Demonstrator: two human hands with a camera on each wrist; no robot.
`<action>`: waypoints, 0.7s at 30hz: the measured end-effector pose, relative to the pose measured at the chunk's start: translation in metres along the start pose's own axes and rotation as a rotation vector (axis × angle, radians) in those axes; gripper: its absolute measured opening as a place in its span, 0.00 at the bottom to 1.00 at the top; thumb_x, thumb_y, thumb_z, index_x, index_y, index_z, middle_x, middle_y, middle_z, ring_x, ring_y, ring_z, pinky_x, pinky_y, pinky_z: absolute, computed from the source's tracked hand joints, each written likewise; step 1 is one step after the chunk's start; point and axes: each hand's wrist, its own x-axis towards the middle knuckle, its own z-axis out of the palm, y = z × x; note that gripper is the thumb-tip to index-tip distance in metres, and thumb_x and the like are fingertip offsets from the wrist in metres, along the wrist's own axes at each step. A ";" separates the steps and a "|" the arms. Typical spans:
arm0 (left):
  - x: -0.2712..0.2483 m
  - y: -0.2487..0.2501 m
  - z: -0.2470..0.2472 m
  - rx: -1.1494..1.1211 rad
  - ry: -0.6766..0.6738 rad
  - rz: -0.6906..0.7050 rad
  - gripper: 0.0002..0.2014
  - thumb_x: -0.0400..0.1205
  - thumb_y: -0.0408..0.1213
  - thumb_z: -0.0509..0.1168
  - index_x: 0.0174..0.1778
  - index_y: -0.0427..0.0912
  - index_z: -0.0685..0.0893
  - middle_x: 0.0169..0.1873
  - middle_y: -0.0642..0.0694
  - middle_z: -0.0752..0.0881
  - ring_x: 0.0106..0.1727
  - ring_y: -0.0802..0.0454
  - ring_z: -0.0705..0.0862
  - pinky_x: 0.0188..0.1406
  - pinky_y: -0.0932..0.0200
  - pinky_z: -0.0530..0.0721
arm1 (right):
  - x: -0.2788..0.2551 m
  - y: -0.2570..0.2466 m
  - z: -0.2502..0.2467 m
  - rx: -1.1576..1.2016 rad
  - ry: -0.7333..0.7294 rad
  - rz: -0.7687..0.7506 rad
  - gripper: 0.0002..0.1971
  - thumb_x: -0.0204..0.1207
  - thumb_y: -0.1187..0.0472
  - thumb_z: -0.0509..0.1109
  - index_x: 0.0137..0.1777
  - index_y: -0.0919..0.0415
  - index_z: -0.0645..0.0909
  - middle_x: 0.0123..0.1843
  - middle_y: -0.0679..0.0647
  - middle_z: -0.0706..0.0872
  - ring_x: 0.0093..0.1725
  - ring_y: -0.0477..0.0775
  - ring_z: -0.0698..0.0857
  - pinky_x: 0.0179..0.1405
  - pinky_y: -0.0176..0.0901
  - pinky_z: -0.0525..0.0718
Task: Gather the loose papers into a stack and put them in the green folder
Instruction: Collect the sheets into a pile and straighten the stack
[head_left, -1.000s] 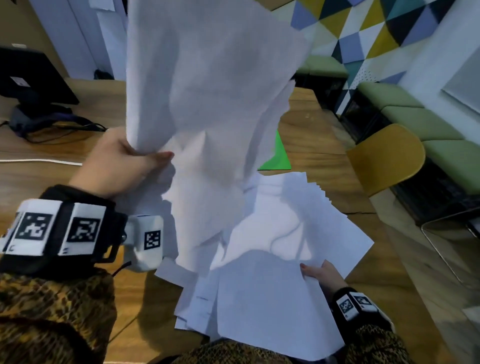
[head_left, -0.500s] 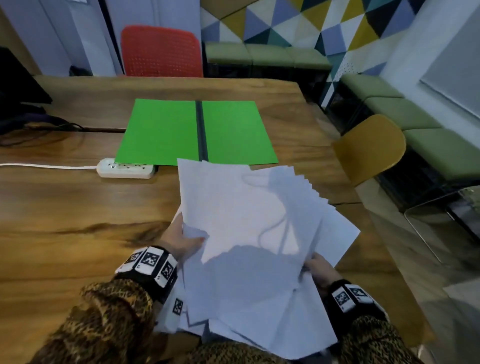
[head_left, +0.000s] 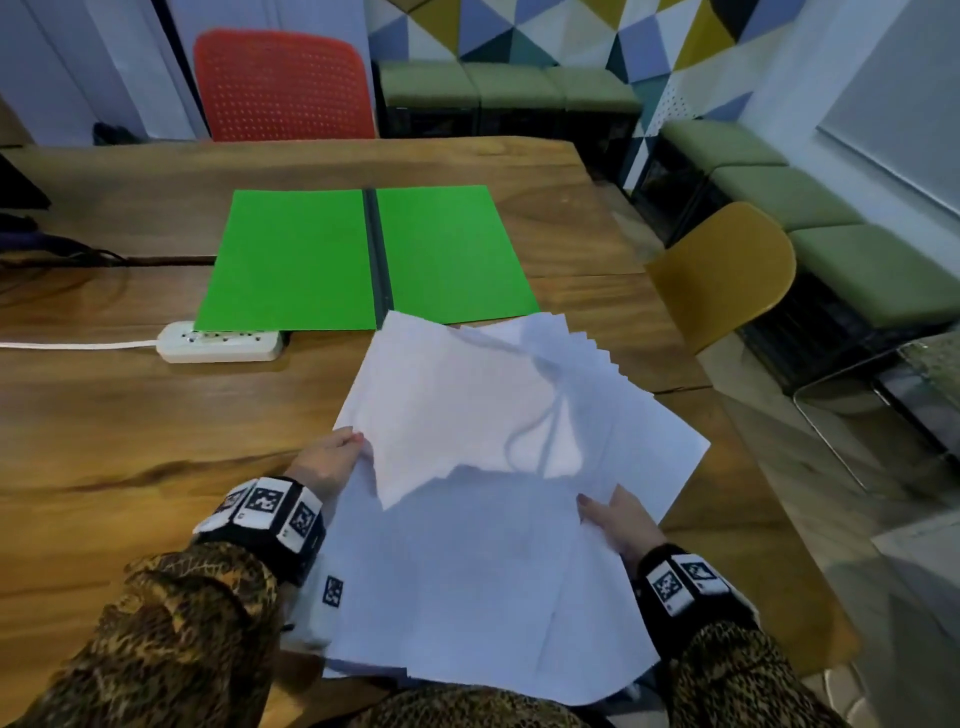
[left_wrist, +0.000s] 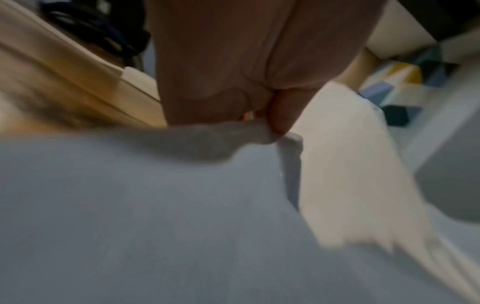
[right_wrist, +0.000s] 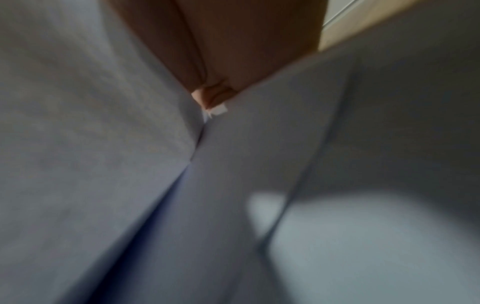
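A fanned pile of white papers (head_left: 493, 467) lies on the near part of the wooden table (head_left: 130, 415), its far corner overlapping the open green folder (head_left: 291, 260). My left hand (head_left: 332, 457) pinches the left edge of the upper sheets, and the pinch on the papers (left_wrist: 259, 133) shows in the left wrist view. My right hand (head_left: 618, 519) grips the papers at their right side; in the right wrist view the fingers (right_wrist: 213, 96) close on a paper edge (right_wrist: 233, 164). The folder lies flat, both leaves open, with a dark spine.
A white power strip (head_left: 218, 340) with its cable lies left of the papers, against the folder's near edge. A red chair (head_left: 283, 85) stands behind the table, a yellow chair (head_left: 727, 270) at its right. Green benches line the wall.
My left hand has brought the raised sheets down from in front of the camera onto the pile. The green folder and power strip came into view. The right hand stays at the right edge.
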 end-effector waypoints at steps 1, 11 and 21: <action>-0.003 0.003 0.005 0.033 0.007 0.005 0.20 0.86 0.35 0.53 0.71 0.30 0.71 0.75 0.34 0.72 0.76 0.39 0.69 0.75 0.54 0.61 | 0.000 -0.002 0.002 0.058 -0.016 -0.002 0.22 0.74 0.62 0.70 0.66 0.70 0.75 0.63 0.65 0.83 0.55 0.63 0.85 0.55 0.53 0.84; -0.006 0.000 0.023 -0.337 0.025 0.053 0.52 0.73 0.39 0.72 0.81 0.51 0.38 0.79 0.39 0.64 0.78 0.39 0.67 0.74 0.40 0.69 | -0.012 -0.024 0.021 0.154 -0.062 -0.184 0.17 0.64 0.74 0.76 0.53 0.65 0.81 0.46 0.56 0.90 0.39 0.48 0.91 0.32 0.34 0.85; -0.034 0.023 -0.005 -0.124 -0.257 -0.062 0.26 0.73 0.46 0.73 0.64 0.38 0.80 0.57 0.46 0.85 0.49 0.56 0.82 0.48 0.65 0.72 | -0.008 -0.032 0.021 0.032 -0.272 -0.164 0.18 0.54 0.68 0.75 0.47 0.67 0.83 0.36 0.54 0.91 0.38 0.56 0.89 0.44 0.50 0.87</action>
